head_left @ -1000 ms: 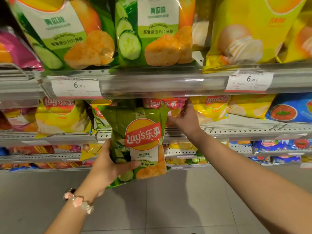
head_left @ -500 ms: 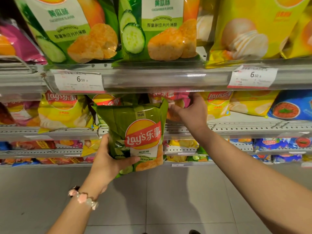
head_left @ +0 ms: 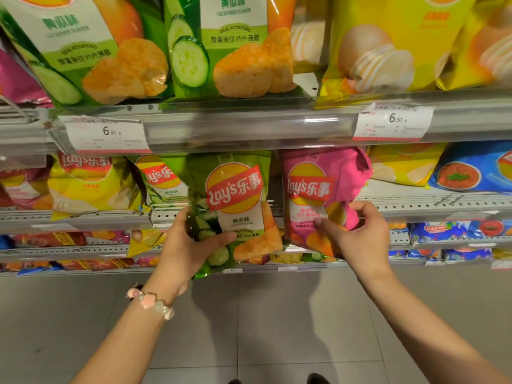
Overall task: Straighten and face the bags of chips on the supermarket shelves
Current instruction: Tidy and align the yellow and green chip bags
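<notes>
Right now the person holds a bag in each hand, both just under the shelf rail (head_left: 249,126) that carries the price tags. Left hand (head_left: 188,245) grips the green cucumber bag (head_left: 235,206) by its lower left side, thumb across the front, logo facing out and upright. Right hand (head_left: 360,239) pinches the pink bag (head_left: 318,189) near its lower right edge; its fingers (head_left: 324,225) curl over the front. That pink bag sits just beside the green one, and its top looks crumpled, though it is partly hidden by the rail.
</notes>
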A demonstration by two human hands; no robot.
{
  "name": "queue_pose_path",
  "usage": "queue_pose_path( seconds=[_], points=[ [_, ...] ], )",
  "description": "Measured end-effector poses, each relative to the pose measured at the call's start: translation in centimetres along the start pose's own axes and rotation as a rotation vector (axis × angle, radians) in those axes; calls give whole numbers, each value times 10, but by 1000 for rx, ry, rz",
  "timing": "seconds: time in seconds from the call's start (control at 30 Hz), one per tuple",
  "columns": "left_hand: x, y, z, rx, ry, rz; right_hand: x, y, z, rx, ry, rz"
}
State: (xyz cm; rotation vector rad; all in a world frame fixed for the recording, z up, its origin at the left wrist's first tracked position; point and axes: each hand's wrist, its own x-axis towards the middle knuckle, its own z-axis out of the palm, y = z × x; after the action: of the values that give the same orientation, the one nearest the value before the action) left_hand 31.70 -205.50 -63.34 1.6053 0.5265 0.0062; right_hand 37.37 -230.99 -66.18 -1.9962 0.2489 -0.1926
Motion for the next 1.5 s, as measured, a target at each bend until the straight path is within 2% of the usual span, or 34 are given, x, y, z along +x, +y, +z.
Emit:
queue_pose_path(
  seconds=[0.3, 0.43, 0.67, 0.87, 0.97, 1.2, 1.27, 1.4, 1.5],
  points=[
    [29, 10, 42, 23, 98, 179, -13, 26, -28, 121, 41, -6],
    [43, 7, 54, 10, 172, 270, -15, 28, -37, 145, 1, -33],
    [70, 25, 65, -78, 142, 325, -20, 35, -44, 117, -76, -73],
    [98, 22, 73, 144, 178, 249, -22, 33, -42, 143, -119, -86],
    [98, 7, 72, 251, 174, 268, -22, 30, -39, 204, -166, -54],
    [59, 2, 70, 68, 229, 400, -17, 13, -32, 208, -245, -81],
    [34, 5, 67, 83, 130, 412, -19, 5, -28, 215, -283, -98],
    [5, 15, 48, 34, -322, 185, -23, -16, -13, 273, -429, -66],
    [0, 19, 23, -21, -427, 156, -31, -37, 6, 306, -508, -73]
  ],
)
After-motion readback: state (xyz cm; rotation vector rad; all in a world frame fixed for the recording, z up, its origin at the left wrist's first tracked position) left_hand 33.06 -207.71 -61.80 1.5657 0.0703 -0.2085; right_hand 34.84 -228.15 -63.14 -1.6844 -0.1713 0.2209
